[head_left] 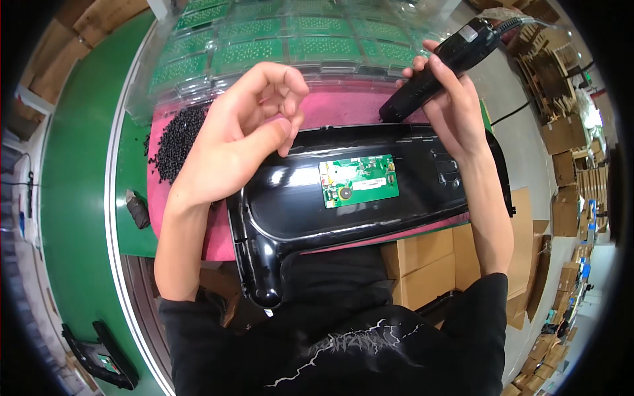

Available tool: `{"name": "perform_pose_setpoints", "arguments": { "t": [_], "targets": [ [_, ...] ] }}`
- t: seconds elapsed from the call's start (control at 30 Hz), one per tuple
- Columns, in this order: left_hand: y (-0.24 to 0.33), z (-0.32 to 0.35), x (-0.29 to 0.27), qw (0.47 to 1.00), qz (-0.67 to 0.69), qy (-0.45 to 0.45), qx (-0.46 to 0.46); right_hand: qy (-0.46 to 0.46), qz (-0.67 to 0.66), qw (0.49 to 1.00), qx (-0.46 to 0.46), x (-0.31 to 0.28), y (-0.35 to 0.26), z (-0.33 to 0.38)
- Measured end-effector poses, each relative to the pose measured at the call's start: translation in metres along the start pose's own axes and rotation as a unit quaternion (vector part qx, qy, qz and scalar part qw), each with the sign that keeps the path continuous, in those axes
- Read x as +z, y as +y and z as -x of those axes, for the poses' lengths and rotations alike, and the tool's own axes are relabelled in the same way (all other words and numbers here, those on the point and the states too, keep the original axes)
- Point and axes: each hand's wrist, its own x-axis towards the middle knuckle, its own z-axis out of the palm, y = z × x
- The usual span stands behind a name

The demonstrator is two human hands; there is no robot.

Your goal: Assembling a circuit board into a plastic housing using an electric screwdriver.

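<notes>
**Corded driver in right hand, angled down-left over far side of black housing**

Right hand [457, 109] closed around the black corded driver [422, 82]. Driver's long axis runs diagonally: cable end up and to the right, working end down-left, pointing at the housing's far edge. Whether the tip touches anything: can't tell.

Left hand [231, 132] is raised over the housing's left end, fingers curled, thumb near the fingertips. Can't tell if they meet or pinch something small. Hands well apart from each other.

Black housing [287, 204] lies on the pink mat [347, 102], between the person and the stacked trays. Long axis left to right across the person's front; a narrower arm at its left end points back toward the person, past the mat's near edge. Inner face up, glossy.

Green circuit board [360, 179] sits near the middle inside, component side up, long axis also roughly left-right, slightly tilted.

Around it: pile of small black pieces [181, 142] left on the mat; clear trays [148, 102] with green boards behind; cardboard box [426, 261] below, near side, right.
</notes>
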Motion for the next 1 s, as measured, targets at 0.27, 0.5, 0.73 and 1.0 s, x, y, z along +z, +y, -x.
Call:
{"name": "perform_pose_setpoints", "arguments": {
  "t": [0.27, 0.5, 0.73, 1.0],
  "targets": [
    [0.000, -0.002, 0.011, 0.984, -0.170, 0.046, -0.005, -0.061, -0.188, 0.973, -0.115, 0.027, -0.027, 0.030],
    [-0.004, -0.005, 0.025, 0.905, -0.371, -0.025, 0.208, -0.106, -0.260, 0.952, -0.117, 0.053, -0.031, 0.055],
    [-0.001, 0.002, 0.026, 0.964, -0.187, -0.172, 0.084, -0.207, -0.290, 0.928, -0.110, 0.060, -0.030, 0.066],
    [-0.009, 0.002, 0.028, 0.899, -0.346, -0.166, 0.213, -0.299, -0.106, 0.944, -0.091, 0.055, -0.038, 0.072]
  ]
}}
